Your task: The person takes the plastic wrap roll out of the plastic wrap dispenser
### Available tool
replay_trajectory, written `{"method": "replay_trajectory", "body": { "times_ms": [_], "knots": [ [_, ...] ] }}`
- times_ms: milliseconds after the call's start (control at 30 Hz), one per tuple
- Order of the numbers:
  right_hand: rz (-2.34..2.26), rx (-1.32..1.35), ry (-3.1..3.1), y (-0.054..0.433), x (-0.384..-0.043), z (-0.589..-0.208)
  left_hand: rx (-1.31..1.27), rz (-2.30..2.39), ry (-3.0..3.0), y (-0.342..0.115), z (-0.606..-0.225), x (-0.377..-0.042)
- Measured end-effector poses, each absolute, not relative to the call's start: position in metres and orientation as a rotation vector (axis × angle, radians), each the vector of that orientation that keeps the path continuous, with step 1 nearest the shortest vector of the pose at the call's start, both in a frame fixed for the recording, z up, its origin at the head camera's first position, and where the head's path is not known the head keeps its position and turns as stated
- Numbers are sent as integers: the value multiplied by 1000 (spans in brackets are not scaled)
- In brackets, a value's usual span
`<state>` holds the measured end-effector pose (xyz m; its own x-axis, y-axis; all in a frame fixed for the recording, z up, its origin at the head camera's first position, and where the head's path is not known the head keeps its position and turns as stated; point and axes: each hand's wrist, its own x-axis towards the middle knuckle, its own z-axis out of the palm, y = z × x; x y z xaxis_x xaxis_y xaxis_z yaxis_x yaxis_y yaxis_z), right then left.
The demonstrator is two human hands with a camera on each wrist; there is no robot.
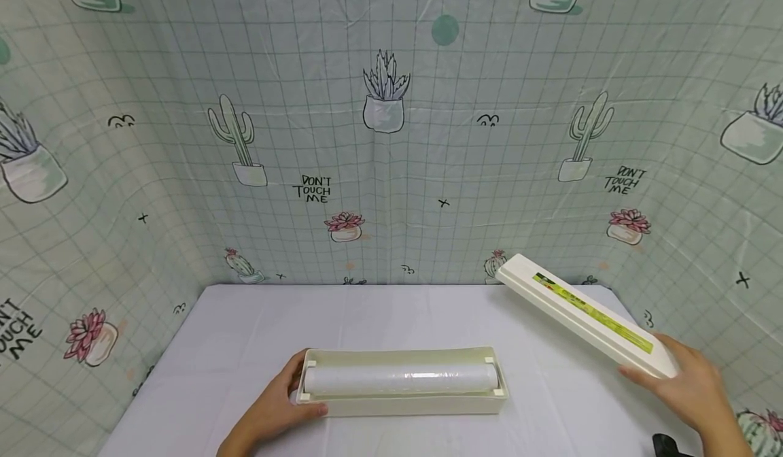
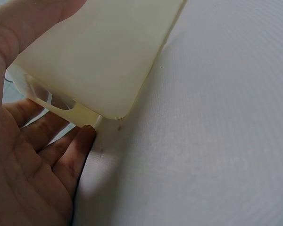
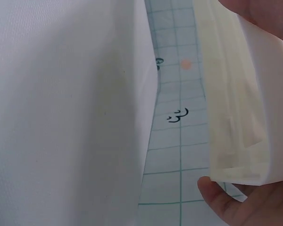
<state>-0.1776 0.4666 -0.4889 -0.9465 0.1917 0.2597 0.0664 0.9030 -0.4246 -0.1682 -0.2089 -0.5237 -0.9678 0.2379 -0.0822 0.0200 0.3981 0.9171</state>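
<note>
A cream-coloured cling film dispenser box (image 1: 416, 407) stands uncovered at the front middle of the table. Inside it lies a roll of cling film (image 1: 397, 378), between white holders at both ends. My left hand (image 1: 278, 402) grips the box's left end, thumb at the front and fingers round the back; in the left wrist view the end of the box (image 2: 99, 52) sits between thumb and fingers. Off to the right, my right hand (image 1: 694, 379) holds the dispenser's white lid (image 1: 569, 314) by its near end, tilted and raised above the table. Its hollow underside (image 3: 231, 94) shows in the right wrist view.
A white cloth covers the table (image 1: 257, 328). Behind and on both sides hangs a pale green checked curtain (image 1: 391, 158) printed with cacti. Part of a black object (image 1: 665, 445) shows at the front right edge, by my right wrist.
</note>
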Motion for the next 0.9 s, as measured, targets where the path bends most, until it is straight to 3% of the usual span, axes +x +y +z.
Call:
{"method": "replay_trajectory", "body": {
  "times_ms": [900],
  "knots": [
    [563,-259,-2860,477,-177,-492,234,1611,2428,-208,-521,-167]
  ]
}}
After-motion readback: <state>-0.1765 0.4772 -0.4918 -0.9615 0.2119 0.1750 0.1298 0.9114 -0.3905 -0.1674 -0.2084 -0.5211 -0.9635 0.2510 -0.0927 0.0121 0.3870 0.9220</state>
